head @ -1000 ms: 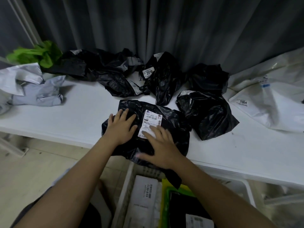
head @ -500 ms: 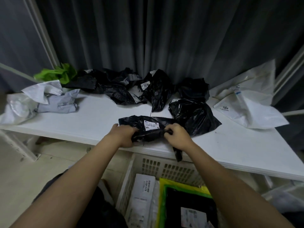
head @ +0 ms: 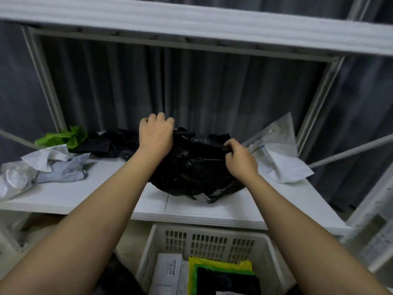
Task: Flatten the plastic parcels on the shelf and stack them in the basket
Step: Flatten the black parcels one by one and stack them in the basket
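A black plastic parcel [head: 191, 167] hangs lifted above the white shelf [head: 106, 192], its lower edge with a white label near the shelf surface. My left hand [head: 156, 135] grips its upper left corner with curled fingers. My right hand [head: 240, 158] pinches its upper right edge. Below the shelf's front edge stands a white slotted basket [head: 208, 241] holding a white parcel, a yellow-green one and a black one stacked flat. The lifted parcel hides the black parcels behind it.
More crumpled black parcels [head: 112, 143] and a green one [head: 63, 138] lie at the back left. Grey and white parcels [head: 53, 167] sit at the left end, white ones [head: 280, 160] at the right. An upper shelf board [head: 191, 20] runs overhead.
Both hands went from pressing the black parcel flat to gripping its ends and lifting it up off the shelf. The camera tilted upward, bringing the upper shelf into view.
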Demonstrator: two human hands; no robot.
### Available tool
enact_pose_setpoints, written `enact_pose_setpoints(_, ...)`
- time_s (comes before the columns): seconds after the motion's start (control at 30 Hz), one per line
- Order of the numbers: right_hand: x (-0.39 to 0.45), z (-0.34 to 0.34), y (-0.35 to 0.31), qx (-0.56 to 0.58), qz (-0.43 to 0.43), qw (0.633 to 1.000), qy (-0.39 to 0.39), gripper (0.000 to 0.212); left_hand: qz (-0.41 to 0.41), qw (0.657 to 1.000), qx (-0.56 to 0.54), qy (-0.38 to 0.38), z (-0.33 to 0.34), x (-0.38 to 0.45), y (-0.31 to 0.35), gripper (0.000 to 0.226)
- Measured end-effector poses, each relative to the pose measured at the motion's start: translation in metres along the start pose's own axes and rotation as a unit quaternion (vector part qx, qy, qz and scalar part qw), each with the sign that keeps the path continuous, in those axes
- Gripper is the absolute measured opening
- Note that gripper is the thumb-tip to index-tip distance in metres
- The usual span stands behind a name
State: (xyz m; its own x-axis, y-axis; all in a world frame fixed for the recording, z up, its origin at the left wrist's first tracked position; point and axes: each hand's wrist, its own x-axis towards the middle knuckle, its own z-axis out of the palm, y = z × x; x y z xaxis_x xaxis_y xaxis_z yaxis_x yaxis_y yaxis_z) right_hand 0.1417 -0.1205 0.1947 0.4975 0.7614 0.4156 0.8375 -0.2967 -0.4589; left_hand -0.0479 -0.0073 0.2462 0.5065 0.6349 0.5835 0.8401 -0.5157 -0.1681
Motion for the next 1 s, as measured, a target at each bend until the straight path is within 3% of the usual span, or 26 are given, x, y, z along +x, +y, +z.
enact_pose_setpoints(0.13, 0.0, -0.042, 0.011, -0.053, -0.001, 0.998, 0.038, 0.044, 0.034, 0.999, 0.015, -0.03, -0.016, 0.007, 0.01, 0.021)
enact_pose_setpoints(0.23, -0.01, -0.079, 0.028, -0.057, 0.008, 0.994, 0.088, 0.044, 0.029, 0.998, -0.053, -0.032, -0.025, 0.01, 0.028, 0.014)
enact_pose_setpoints(0.37, -0.027, -0.105, 0.057, -0.144, 0.021, 0.987, 0.063, 0.042, 0.027, 0.992, -0.103, -0.069, -0.017, 0.009, 0.052, 0.023)
enact_pose_setpoints(0.5, -0.038, -0.119, 0.091, -0.138, 0.05, 0.983, 0.114, 0.042, 0.02, 0.983, -0.176, -0.056, -0.011, 0.005, 0.088, 0.026)
enact_pose_setpoints(0.6, -0.04, -0.128, 0.116, -0.106, 0.088, 0.979, 0.148, 0.035, -0.006, 0.954, -0.295, -0.046, -0.012, 0.009, 0.104, 0.024)
enact_pose_setpoints(0.73, -0.034, -0.134, 0.137, -0.208, 0.088, 0.964, 0.142, 0.044, -0.005, 0.895, -0.442, -0.049, -0.016, 0.019, 0.134, 0.016)
enact_pose_setpoints(0.83, -0.028, -0.122, 0.122, -0.175, -0.013, 0.983, 0.059, 0.058, 0.046, 0.865, -0.495, -0.066, -0.02, 0.026, 0.17, 0.017)
enact_pose_setpoints(0.93, -0.018, -0.111, 0.113, -0.053, -0.058, 0.993, 0.085, 0.03, 0.101, 0.845, -0.52, -0.068, -0.018, 0.032, 0.204, 0.012)
enact_pose_setpoints(1.0, -0.011, -0.112, 0.117, 0.077, -0.013, 0.99, 0.121, 0.016, 0.112, 0.826, -0.543, -0.096, -0.007, 0.034, 0.212, 0.038)
